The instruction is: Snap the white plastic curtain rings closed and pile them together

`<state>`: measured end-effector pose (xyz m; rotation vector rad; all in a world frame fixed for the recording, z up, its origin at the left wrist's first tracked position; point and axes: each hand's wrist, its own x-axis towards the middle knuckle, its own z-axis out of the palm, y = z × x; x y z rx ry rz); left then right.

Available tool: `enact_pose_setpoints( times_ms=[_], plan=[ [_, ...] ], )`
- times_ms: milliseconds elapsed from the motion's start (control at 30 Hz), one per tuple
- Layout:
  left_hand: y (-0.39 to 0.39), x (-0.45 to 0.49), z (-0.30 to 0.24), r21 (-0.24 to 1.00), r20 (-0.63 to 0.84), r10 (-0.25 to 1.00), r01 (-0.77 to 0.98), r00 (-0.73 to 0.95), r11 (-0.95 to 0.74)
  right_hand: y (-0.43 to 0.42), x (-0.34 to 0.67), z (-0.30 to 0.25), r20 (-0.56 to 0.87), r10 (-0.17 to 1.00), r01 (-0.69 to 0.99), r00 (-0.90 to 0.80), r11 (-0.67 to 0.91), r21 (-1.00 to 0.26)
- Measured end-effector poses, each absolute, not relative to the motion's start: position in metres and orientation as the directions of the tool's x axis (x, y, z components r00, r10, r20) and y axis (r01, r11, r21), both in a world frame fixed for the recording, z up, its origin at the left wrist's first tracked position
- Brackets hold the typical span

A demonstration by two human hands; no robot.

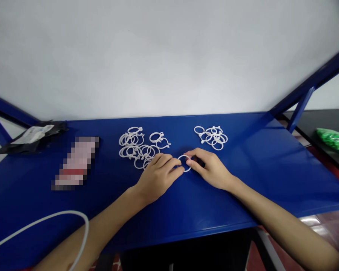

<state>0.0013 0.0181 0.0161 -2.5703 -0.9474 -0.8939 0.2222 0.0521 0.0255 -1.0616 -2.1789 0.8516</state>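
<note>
A single white plastic ring [184, 163] sits between my two hands at the middle of the blue table [271, 169]. My left hand [157, 177] pinches its left side with curled fingers. My right hand [210, 168] pinches its right side the same way. A large pile of white rings [139, 146] lies just behind my left hand. A smaller pile of white rings [212, 136] lies behind my right hand.
A blurred pink and red flat thing [76, 162] lies at the left. A black bag with a white label [32, 137] sits at the far left corner. A white cable [59, 222] loops near the front left. A green bag [335, 140] rests on a dark surface at the right.
</note>
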Motion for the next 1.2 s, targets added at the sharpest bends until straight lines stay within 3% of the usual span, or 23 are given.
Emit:
enact_pose_setpoints(
  times_ms=[133,233,333,467,600,733,933,1067,1200],
  plan=[
    [0.019,-0.001,0.021,-0.104,0.649,0.413,0.613,0.639,-0.783,0.049,0.219,0.023,0.056,0.872,0.367,-0.487,0.263,-0.892],
    [0.018,-0.003,0.022,-0.085,0.694,0.390,0.606,0.606,-0.791,0.050,0.220,0.022,0.011,0.897,0.278,-0.442,0.148,-0.949],
    [0.016,-0.003,0.023,0.005,0.752,0.418,0.630,0.509,-0.777,0.051,0.220,0.024,-0.009,0.911,0.173,-0.413,0.068,-0.983],
    [0.018,-0.003,0.020,0.245,0.722,0.614,0.711,0.320,-0.659,0.049,0.217,0.025,-0.009,0.902,0.074,-0.431,0.025,-0.997],
    [0.024,-0.003,0.014,0.453,0.589,0.762,0.670,0.270,-0.588,0.046,0.215,0.023,0.010,0.874,0.081,-0.486,0.056,-0.995],
    [0.025,-0.001,0.013,0.547,0.523,0.803,0.611,0.285,-0.573,0.041,0.216,0.023,0.082,0.828,0.221,-0.555,0.242,-0.945],
    [0.018,0.005,0.012,0.507,0.574,0.747,0.571,0.335,-0.645,0.040,0.215,0.024,0.225,0.749,0.285,-0.623,0.485,-0.827],
    [0.014,0.008,0.009,0.444,0.622,0.705,0.588,0.341,-0.676,0.038,0.214,0.025,0.236,0.719,0.296,-0.654,0.530,-0.794],
    [0.009,0.010,0.009,0.308,0.732,0.587,0.600,0.347,-0.738,0.030,0.213,0.031,0.236,0.712,0.282,-0.661,0.527,-0.801]
  ],
)
